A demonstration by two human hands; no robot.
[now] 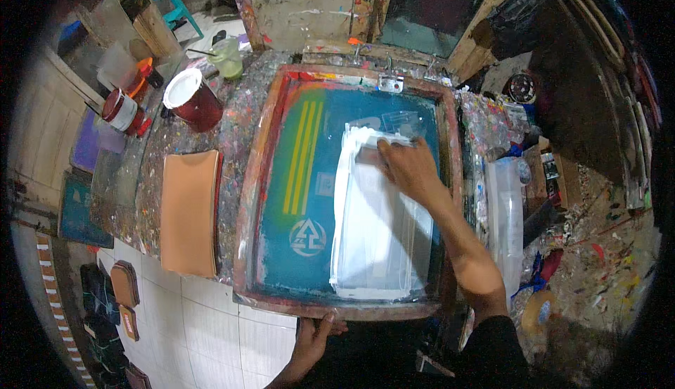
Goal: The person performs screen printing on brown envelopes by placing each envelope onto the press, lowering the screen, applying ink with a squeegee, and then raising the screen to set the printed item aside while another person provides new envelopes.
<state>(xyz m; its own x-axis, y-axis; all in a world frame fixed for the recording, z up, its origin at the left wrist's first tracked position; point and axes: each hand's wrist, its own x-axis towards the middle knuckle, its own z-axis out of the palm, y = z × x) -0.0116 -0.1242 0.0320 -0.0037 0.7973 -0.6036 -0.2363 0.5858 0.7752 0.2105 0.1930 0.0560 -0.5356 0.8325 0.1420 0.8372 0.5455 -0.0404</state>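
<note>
A silk-screen printing frame [254,178] with a paint-stained wooden rim lies on the worktable. Its teal mesh [281,266] carries yellow stripes and a pale triangular emblem. White ink [355,227] covers a tall rectangle right of the middle. My right hand [411,167] is closed around a squeegee [368,154] at the far end of that ink; the hand hides part of the tool. At the near edge of the rim, my left hand [314,340] grips the wood with the thumb on top. Its other fingers are partly hidden beneath.
Left of the frame lies a stack of tan sheets [190,213]. Behind it stand a dark red bucket with a white rim [197,104] and a cloudy cup [227,60]. A metal hinge clamp [391,84] holds the far rim. A tape roll [538,310] lies at right.
</note>
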